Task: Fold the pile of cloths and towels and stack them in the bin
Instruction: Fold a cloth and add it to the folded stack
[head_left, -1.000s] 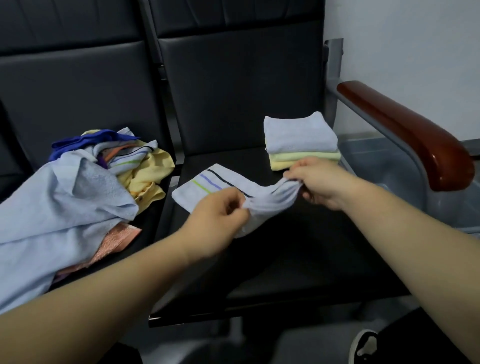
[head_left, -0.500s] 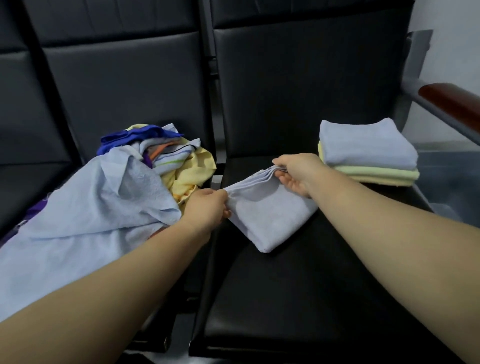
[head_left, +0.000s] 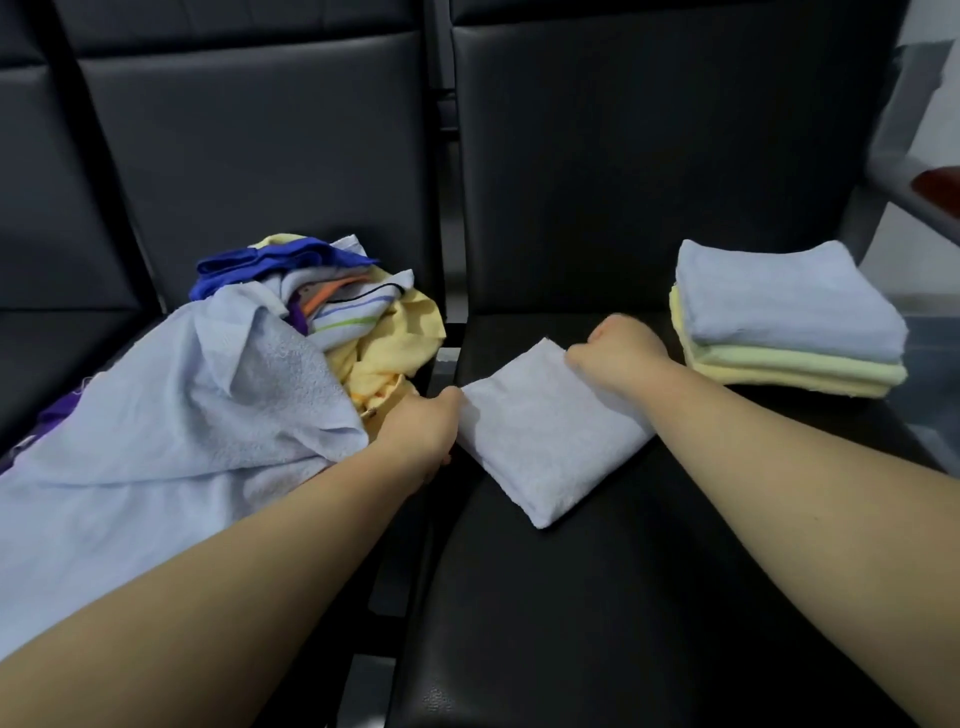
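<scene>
On the black seat (head_left: 623, 597), grips a folded towel (head_left: 545, 447) at two corners with curled left hand (head_left: 418, 434) and right hand (head_left: 626, 353), between loose pile (head_left: 208, 389) and neat stack (head_left: 784, 322).

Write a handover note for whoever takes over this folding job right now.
Left hand pinches the left corner of the folded pale blue terry towel lying on the black padded seat.
Right hand grips its far corner.
Done: a stack of folded towels, pale blue over yellow, sits at the seat's right.
Left: fold the rumpled pile of mixed cloths on the neighbouring seat, then bin everything; no bin plainly in view.
</scene>
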